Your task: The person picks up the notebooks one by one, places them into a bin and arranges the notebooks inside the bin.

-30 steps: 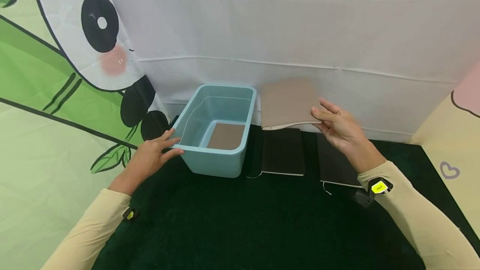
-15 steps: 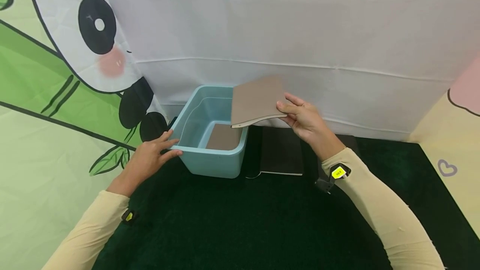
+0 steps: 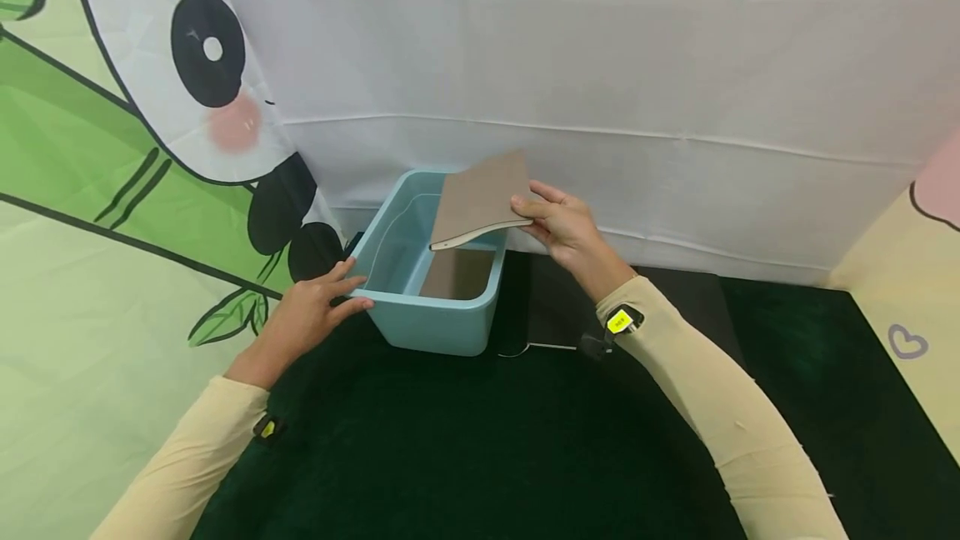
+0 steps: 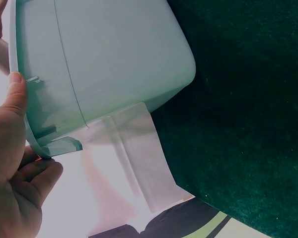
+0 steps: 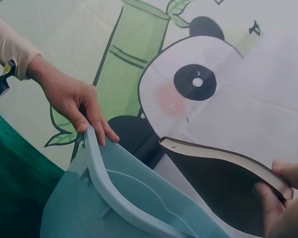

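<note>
My right hand (image 3: 566, 232) pinches a taupe notebook (image 3: 480, 194) by its right edge, thumb on top. The notebook hangs tilted above a light blue plastic bin (image 3: 427, 325), apart from its floor. In the right wrist view the underside of the notebook (image 5: 218, 183) looks dark, and its pale page edges show. My left hand (image 3: 303, 319) holds the bin's near left corner, with the thumb (image 4: 16, 91) on the front rim and fingers around the corner. Another taupe notebook (image 3: 459, 275) lies flat on the bin's floor, partly covered from view.
Right of the bin, a black notebook (image 3: 551, 315) with a ribbon lies on the dark green cloth (image 3: 480, 440). A second black notebook (image 3: 697, 298) lies farther right, partly behind my right arm. A white printed backdrop (image 3: 600, 65) rises close behind the bin.
My right hand has carried the taupe notebook leftward from above the black notebooks to over the bin. My left hand has stayed on the bin's corner.
</note>
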The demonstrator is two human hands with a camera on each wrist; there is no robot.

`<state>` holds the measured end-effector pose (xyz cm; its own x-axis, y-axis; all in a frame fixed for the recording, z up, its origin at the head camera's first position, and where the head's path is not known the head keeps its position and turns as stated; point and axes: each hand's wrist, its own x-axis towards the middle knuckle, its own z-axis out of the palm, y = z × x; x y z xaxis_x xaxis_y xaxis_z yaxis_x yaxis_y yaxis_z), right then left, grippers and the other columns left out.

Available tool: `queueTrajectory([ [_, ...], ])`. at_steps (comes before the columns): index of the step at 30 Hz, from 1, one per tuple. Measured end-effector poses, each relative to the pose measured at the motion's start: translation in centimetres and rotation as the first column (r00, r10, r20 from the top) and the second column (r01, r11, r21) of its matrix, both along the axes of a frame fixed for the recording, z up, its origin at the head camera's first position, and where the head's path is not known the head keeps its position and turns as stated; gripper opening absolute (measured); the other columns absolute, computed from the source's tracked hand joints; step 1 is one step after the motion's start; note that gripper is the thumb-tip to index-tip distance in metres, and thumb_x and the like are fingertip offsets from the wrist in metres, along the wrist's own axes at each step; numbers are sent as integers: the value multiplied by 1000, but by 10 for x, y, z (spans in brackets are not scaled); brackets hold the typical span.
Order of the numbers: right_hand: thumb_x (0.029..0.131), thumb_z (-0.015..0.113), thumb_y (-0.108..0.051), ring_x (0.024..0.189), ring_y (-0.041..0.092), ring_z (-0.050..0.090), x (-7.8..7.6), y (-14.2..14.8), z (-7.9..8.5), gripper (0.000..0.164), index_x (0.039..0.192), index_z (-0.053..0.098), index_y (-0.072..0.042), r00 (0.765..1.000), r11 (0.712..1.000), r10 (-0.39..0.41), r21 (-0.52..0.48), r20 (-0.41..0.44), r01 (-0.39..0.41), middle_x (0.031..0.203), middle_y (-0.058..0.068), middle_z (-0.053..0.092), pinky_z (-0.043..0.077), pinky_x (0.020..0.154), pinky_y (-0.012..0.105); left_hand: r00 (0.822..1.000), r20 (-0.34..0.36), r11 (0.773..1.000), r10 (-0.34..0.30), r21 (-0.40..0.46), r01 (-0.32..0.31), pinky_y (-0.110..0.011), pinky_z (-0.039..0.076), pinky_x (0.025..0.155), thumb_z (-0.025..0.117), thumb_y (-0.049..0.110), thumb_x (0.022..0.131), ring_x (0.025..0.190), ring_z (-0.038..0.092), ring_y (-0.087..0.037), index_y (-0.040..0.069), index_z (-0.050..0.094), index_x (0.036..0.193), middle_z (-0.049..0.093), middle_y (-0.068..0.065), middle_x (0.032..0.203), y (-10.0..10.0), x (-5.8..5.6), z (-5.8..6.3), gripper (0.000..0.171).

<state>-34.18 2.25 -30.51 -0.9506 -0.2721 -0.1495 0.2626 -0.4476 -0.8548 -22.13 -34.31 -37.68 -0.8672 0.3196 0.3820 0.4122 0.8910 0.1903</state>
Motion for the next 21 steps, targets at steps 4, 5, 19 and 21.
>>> queueTrajectory([
  [4, 93, 68, 9, 76, 12, 73, -5, -12, -2, 64, 152, 48, -6, 1000, 1000, -13, 19, 17, 13, 107, 10, 69, 60, 70, 22, 1000, 12, 1000, 8, -2, -8, -56, 58, 83, 74, 29, 95, 116, 65, -46, 3, 68, 133, 47, -25, 152, 1, -1, 1, 46],
  [5, 93, 69, 9, 75, 12, 73, -6, -15, -2, 64, 152, 48, -6, 1000, 1000, -14, 24, 16, 14, 105, 9, 69, 60, 70, 22, 1000, 13, 1000, 9, -1, -9, -56, 58, 83, 74, 29, 95, 117, 64, -46, 3, 68, 133, 47, -25, 152, 1, -1, 1, 46],
  [19, 92, 73, 4, 77, 13, 72, -14, -53, -9, 61, 149, 53, -6, 999, 990, 5, 143, -41, 1, 131, 23, 66, 60, 72, 25, 1000, -1, 1000, 1, 15, -1, -56, 58, 85, 74, 28, 95, 119, 63, -46, 3, 68, 132, 47, -25, 151, 5, -1, 1, 45],
  [21, 92, 74, 4, 77, 13, 72, -13, -58, -9, 62, 149, 52, -5, 999, 987, 11, 160, -47, -3, 131, 24, 65, 60, 74, 26, 1000, -3, 1000, 7, 15, -7, -56, 58, 84, 74, 27, 95, 119, 63, -46, 2, 69, 132, 48, -25, 151, 5, -1, 1, 45],
])
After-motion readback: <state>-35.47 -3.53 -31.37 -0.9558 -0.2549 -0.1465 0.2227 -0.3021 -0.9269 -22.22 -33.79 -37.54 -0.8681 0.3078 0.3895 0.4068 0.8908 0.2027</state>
